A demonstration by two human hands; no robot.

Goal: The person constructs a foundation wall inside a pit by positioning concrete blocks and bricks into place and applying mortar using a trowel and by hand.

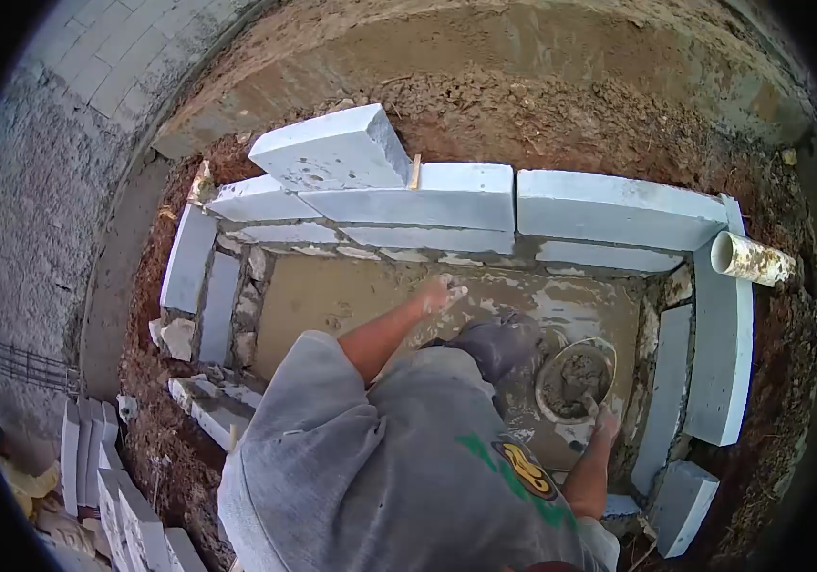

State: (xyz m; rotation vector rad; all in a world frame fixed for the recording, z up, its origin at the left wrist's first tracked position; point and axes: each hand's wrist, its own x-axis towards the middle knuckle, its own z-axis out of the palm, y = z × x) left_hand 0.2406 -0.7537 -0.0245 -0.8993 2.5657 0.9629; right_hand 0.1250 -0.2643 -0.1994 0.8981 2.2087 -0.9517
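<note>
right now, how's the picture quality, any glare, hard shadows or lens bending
Head view: fisheye bending bows the far block row, corners go black; head view: light looks diffuse, no hard shadows stand out; head view: pale sheen patches the wet floor.

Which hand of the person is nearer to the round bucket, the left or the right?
Right. The right hand is at the near rim of the bucket; touching or not is unclear. The left hand is farther away, over the wet floor, left of the bucket.
</note>
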